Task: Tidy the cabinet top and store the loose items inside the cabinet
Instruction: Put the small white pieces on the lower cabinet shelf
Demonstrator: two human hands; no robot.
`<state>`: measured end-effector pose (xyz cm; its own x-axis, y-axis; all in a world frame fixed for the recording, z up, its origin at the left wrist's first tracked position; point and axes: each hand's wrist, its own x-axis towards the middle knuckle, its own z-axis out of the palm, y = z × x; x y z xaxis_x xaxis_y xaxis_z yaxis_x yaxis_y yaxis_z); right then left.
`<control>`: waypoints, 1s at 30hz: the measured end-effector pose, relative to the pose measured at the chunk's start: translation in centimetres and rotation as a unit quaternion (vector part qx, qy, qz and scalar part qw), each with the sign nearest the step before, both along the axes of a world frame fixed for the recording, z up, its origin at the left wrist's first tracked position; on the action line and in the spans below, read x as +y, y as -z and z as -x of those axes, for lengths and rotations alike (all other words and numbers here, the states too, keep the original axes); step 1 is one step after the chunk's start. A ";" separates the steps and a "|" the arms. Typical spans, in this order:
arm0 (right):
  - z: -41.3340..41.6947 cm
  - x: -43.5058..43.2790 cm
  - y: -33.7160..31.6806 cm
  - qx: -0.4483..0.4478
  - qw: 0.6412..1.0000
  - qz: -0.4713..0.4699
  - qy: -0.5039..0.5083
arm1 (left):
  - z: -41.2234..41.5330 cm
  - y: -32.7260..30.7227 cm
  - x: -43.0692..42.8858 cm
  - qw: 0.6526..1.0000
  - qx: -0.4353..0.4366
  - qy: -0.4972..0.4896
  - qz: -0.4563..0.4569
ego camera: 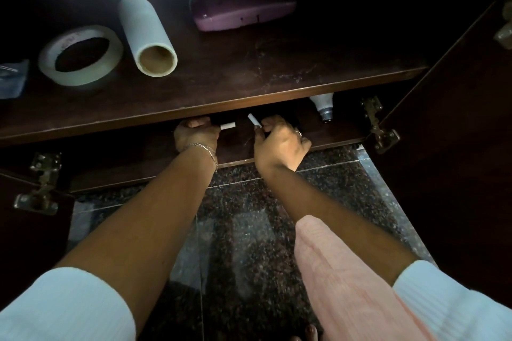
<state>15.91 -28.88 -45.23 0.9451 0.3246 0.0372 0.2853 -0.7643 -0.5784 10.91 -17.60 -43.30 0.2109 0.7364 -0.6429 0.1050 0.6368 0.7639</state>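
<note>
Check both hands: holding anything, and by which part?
Left hand pinches a short white stick by one end; right hand pinches a second white stick by its lower end. What the sticks are cannot be told.

Both doors (443, 147) stand wide, so cabinet mouth is open from the front; hinges (381, 124) jut in at each side. Mid opening taken: left hand (196, 134) & right hand (279, 144), each w/ a white stick (227, 126), just under the cabinet top (277, 63). Bulb (324, 106) lies inside at right, small gap betw. it & right hand. Far-left interior too dark to tell. Up top, tape roll (77, 77), tube (144, 25) & purple case (238, 14) crowd left & back; right front bare.
</note>
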 end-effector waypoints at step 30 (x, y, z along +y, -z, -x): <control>3.6 -10.9 -13.1 -0.051 0.966 -0.255 0.014 | 10.3 -14.4 -8.8 0.893 -0.067 0.309 -0.321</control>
